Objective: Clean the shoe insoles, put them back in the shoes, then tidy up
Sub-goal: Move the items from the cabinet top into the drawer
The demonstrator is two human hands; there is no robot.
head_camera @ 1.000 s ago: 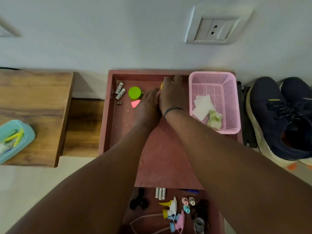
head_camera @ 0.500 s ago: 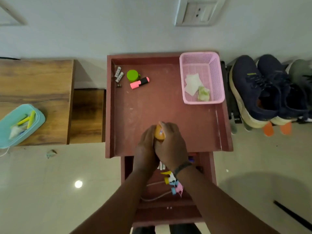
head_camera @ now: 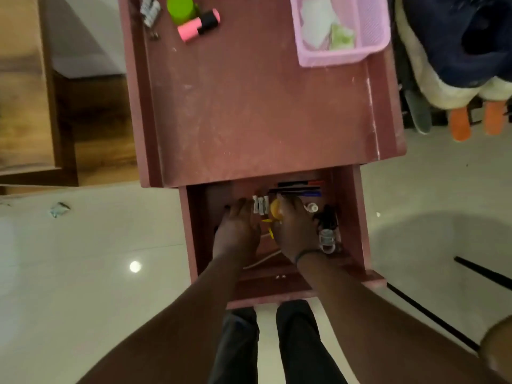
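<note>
Both my hands are down inside the open drawer (head_camera: 352, 217) of the red-brown stand. My right hand (head_camera: 295, 228) is closed around a small orange object (head_camera: 274, 209), which shows at its fingertips. My left hand (head_camera: 238, 230) lies beside it with fingers curled loosely over the drawer's contents; I cannot see anything in it. Dark blue shoes (head_camera: 460, 42) with pale soles stand to the right of the stand, and two orange insole ends (head_camera: 475, 123) poke out below them.
The stand's top (head_camera: 249, 112) carries a pink basket (head_camera: 342, 58) with white wipes, a pink highlighter (head_camera: 198, 24), a green cap (head_camera: 180, 8) and batteries (head_camera: 149, 11). Pens, batteries and small bottles fill the drawer. A wooden bench (head_camera: 25, 87) stands left. My legs are below.
Both hands came back from the far end of the stand's top, carrying the orange object toward me and down into the open drawer. The camera tilted down.
</note>
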